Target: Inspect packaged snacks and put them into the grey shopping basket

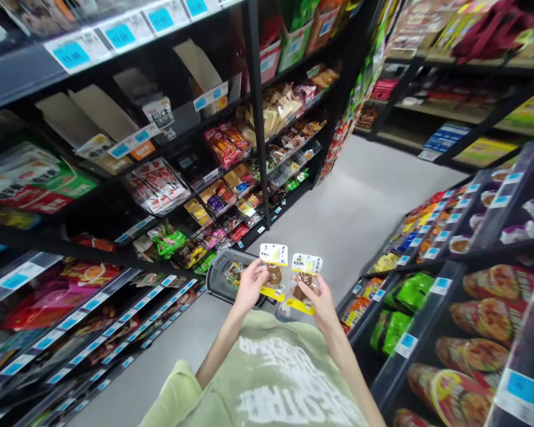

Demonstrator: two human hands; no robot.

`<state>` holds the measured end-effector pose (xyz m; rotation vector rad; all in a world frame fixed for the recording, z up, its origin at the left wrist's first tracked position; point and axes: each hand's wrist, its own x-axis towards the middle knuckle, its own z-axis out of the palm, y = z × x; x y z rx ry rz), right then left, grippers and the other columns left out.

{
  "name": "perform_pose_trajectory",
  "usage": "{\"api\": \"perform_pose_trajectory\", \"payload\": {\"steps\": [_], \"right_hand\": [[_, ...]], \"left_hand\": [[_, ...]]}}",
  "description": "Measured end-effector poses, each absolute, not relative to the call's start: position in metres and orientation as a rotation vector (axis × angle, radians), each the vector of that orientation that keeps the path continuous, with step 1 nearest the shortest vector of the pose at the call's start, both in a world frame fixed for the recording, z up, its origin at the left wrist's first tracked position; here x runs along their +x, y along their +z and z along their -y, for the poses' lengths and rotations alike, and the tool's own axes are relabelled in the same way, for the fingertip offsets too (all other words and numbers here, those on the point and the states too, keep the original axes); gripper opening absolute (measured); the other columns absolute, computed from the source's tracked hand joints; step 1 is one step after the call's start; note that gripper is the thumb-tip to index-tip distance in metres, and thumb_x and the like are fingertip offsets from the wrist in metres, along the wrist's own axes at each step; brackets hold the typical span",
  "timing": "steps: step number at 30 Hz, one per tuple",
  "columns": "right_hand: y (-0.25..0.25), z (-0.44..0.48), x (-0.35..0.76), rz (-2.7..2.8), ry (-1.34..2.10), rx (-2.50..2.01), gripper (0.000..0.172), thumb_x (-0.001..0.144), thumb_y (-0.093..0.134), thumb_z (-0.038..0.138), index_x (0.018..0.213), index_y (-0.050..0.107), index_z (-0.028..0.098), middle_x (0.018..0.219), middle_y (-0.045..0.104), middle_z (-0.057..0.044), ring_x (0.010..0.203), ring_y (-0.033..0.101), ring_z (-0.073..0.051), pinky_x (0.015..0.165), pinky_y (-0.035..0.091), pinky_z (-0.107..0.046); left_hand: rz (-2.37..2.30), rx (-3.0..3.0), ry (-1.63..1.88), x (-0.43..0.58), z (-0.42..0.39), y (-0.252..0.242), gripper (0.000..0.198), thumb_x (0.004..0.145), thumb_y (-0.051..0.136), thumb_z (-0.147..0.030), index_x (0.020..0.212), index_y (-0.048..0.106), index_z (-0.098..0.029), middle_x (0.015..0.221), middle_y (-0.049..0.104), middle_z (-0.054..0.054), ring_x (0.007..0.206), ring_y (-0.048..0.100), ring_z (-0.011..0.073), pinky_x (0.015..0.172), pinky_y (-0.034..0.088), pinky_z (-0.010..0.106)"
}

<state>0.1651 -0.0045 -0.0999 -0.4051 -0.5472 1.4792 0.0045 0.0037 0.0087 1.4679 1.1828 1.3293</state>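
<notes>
My left hand (251,283) grips a snack packet (275,270) by its left side, thumb across the front. The packet has a white printed top, a clear window with something brown inside and a yellow lower edge. A matching snack packet (305,279) is pinched in my right hand (321,296), a little to the right. Both are held upright side by side, with a small gap between them. Just beyond my left hand, a dark grey shopping basket (213,279) with several packaged items inside sits low; my hand and packet hide part of it.
Tall shelves with bagged snacks (226,142) and blue price tags line the left. Along the right, a sloping rack holds green packets (389,329) and bowl-shaped packages (485,350). Grey floor (356,184) runs between them to a far shelf (454,107).
</notes>
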Motion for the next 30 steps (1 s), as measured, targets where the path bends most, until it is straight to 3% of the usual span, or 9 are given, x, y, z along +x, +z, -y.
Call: {"api": "perform_pose_trajectory", "payload": {"steps": [5,8,11,18,24,30], "right_hand": [[-0.104,0.005,0.17,0.499,1.518,-0.47,0.055,0.067,0.089,0.043,0.11,0.062,0.021,0.1,0.077,-0.008,0.066,0.072,-0.021,0.061,0.059,-0.031],[-0.108,0.005,0.171,0.496,1.537,-0.494,0.056,0.064,0.09,0.045,0.107,0.063,0.021,0.098,0.076,-0.007,0.065,0.072,-0.023,0.056,0.058,-0.031],[-0.11,0.005,0.17,0.497,1.549,-0.507,0.057,0.064,0.09,0.045,0.109,0.063,0.022,0.099,0.076,-0.007,0.066,0.073,-0.024,0.056,0.059,-0.032],[-0.11,0.003,0.163,0.491,1.506,-0.528,0.05,0.063,0.09,0.043,0.102,0.066,0.021,0.093,0.073,-0.004,0.068,0.071,-0.022,0.06,0.06,-0.032],[-0.12,-0.002,0.159,0.595,1.41,-0.524,0.048,0.07,0.086,0.042,0.109,0.067,0.022,0.109,0.073,-0.007,0.083,0.072,-0.021,0.076,0.059,-0.032],[-0.129,-0.009,0.15,0.507,1.414,-0.566,0.074,0.06,0.091,0.041,0.122,0.056,0.021,0.101,0.076,-0.008,0.093,0.071,-0.024,0.088,0.054,-0.037]], "left_hand": [[-0.714,0.99,1.241,0.006,0.006,0.016,0.045,0.08,0.072,-0.023,0.122,0.064,-0.009,0.069,0.047,-0.003,0.05,0.033,0.0037,0.047,0.029,0.017],[-0.56,0.743,1.247,0.004,0.013,0.017,0.029,0.096,0.052,-0.019,0.12,0.064,-0.009,0.063,0.031,-0.007,0.046,0.019,0.0042,0.042,0.019,0.015],[-0.513,0.635,1.299,0.002,0.017,0.016,0.027,0.1,0.044,-0.018,0.117,0.065,-0.01,0.061,0.023,-0.008,0.045,0.011,0.0044,0.04,0.014,0.014],[-0.484,0.608,1.228,0.0,0.018,0.015,0.027,0.101,0.042,-0.019,0.108,0.066,-0.01,0.061,0.02,-0.008,0.046,0.01,0.0061,0.041,0.013,0.016],[-0.509,0.623,1.224,-0.004,0.019,0.013,0.027,0.1,0.044,-0.021,0.111,0.066,-0.01,0.062,0.019,-0.008,0.048,0.008,0.0069,0.042,0.013,0.017],[-0.554,0.643,1.238,-0.007,0.018,0.01,0.026,0.1,0.044,-0.021,0.113,0.064,-0.012,0.063,0.02,-0.008,0.047,0.009,0.0075,0.042,0.013,0.018]]}}
